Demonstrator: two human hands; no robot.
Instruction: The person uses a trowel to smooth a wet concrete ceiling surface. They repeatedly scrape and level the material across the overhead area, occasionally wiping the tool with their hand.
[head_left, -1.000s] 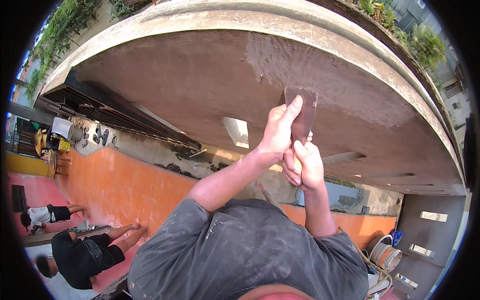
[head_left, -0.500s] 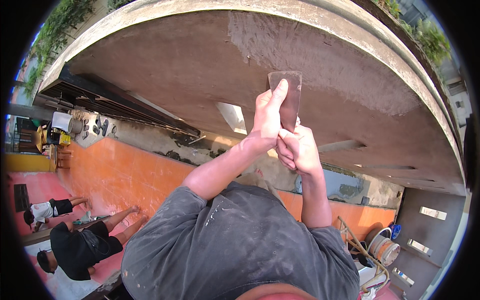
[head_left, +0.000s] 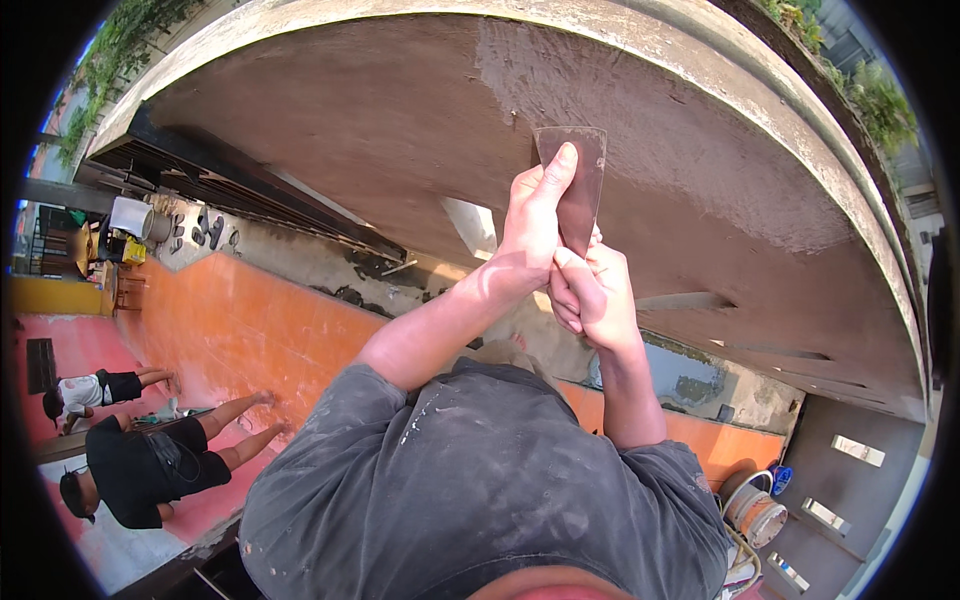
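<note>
A putty knife (head_left: 583,195) with a flat, dull metal blade is held upright in front of a grey-brown wall (head_left: 360,120). My left hand (head_left: 530,215) is closed round the blade's side, its thumb lying along the blade face. Just below, my right hand (head_left: 595,295) is wrapped round the handle end, which its fingers hide. The blade's wide edge is by the lower border of a paler, rough-textured patch (head_left: 650,130) on the wall. Whether the edge touches the wall I cannot tell.
A pale ledge (head_left: 400,12) caps the wall, and a slot (head_left: 470,228) opens through it. Dark metal slats (head_left: 240,190) run at left. Two people (head_left: 150,470) are at lower left beyond an orange floor (head_left: 250,310). A bucket (head_left: 757,517) stands at lower right.
The putty knife and both hands have shifted up very slightly, with the same grip. My view has tilted a little, and the person in black at lower left has moved a leg.
</note>
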